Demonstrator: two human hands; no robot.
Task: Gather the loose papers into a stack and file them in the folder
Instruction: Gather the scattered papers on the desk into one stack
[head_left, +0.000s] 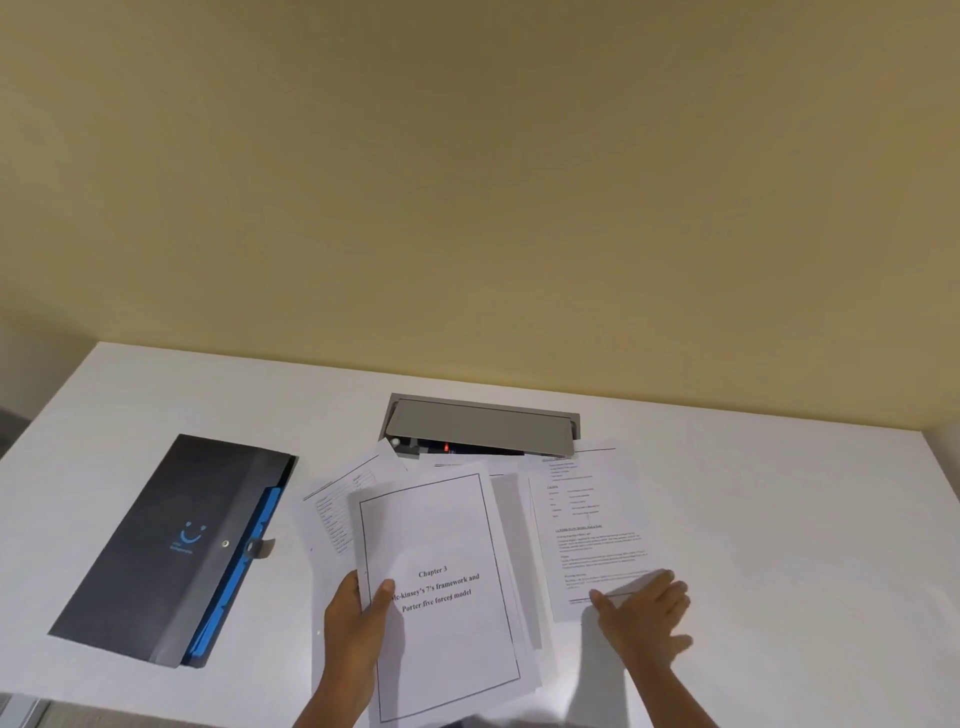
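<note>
My left hand (356, 631) grips the left edge of a small stack of white papers (447, 525) whose top sheet reads "Chapter 3", lifted slightly over the white desk. My right hand (641, 616) lies flat, fingers spread, on the lower corner of a loose text page (592, 525) to the right of the stack. Another printed sheet (337, 499) sticks out from under the stack on its left, and more sheets show behind it. A dark grey folder (171, 545) with blue dividers and a snap tab lies shut on the left side of the desk.
A grey cable-port flap (483, 428) is set into the white desk (779, 519) just behind the papers, partly open with a red light inside. A yellow wall rises behind the desk. The desk's left edge drops off near the folder.
</note>
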